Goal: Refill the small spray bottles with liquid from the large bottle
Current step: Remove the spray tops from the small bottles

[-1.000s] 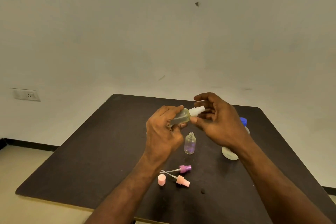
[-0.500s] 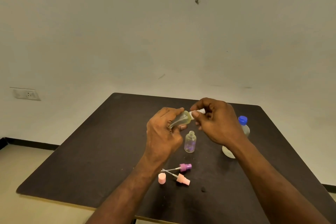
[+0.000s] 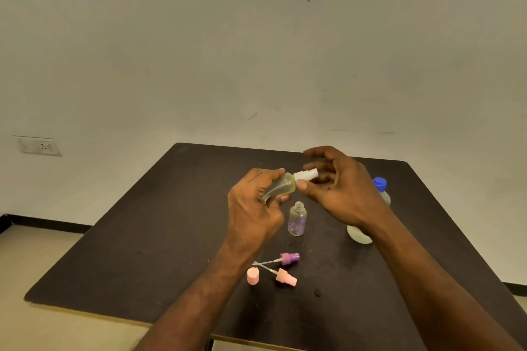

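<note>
Large bottle (image 3: 381,189) mostly hidden behind right hand (image 3: 339,188) and forearm.

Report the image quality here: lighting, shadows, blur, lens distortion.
Head view: dim, warm, even lighting, with only faint soft shadows on the dark table; no strong glare. Wide-angle lens bends the table's edges and stretches the forearms. The left hand, the right hand and the white spray top look slightly soft; the large bottle is half hidden.

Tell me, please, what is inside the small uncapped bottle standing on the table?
The uncapped bottle looks clear, with only a faint purple tint low down; no liquid level is readable. Its neck is open, nothing is inserted, and neither hand covers it.
</note>
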